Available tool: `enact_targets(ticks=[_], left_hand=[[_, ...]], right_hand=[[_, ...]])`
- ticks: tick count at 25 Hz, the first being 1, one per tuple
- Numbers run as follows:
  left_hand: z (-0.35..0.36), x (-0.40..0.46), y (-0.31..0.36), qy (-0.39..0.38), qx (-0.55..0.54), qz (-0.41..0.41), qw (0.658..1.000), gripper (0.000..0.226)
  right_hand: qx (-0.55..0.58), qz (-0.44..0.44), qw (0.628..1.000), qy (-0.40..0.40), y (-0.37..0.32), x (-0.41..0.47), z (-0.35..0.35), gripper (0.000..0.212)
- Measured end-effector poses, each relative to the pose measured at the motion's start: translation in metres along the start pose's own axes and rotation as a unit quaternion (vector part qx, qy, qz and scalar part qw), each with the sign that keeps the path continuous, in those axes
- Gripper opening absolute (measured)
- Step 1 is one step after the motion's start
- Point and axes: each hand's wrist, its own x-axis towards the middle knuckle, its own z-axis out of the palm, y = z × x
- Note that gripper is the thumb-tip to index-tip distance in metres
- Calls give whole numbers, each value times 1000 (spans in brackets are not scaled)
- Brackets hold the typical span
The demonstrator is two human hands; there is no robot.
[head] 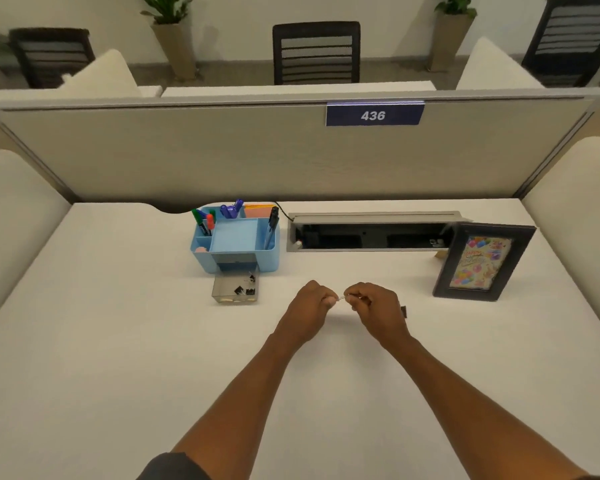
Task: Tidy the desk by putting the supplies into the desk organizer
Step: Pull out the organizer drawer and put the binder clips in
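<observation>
— How many chairs back there?
— Three black mesh-backed office chairs [316,51], and two tall beige planters [175,50] with green plants.
— On the desk?
— One light-blue plastic desk organizer [236,258], one clear drawer [235,289], one black picture frame [484,263], two bare hands [309,303].

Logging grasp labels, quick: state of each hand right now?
Left hand: closed, pinching one end of a small metal clip.
Right hand: closed, pinching its other end.

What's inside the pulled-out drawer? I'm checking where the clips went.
The clear drawer holds several black binder clips, with pale objects along its front edge that I cannot identify. Its back end is hidden inside the blue organizer.
</observation>
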Motion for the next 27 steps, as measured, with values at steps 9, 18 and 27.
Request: enact_targets(ticks=[9, 18, 27], left_hand=[[-84, -47, -99, 165, 243, -117, 949, 34], [-99, -56, -134, 129, 248, -112, 954, 36], [-95, -61, -139, 87, 237, -120, 960, 50]], right_hand=[[-83, -9, 996, -42, -72, 49, 85, 16], [-146, -11, 988, -51, -107, 78, 148, 24], [-212, -15, 970, -119, -125, 98, 193, 19]])
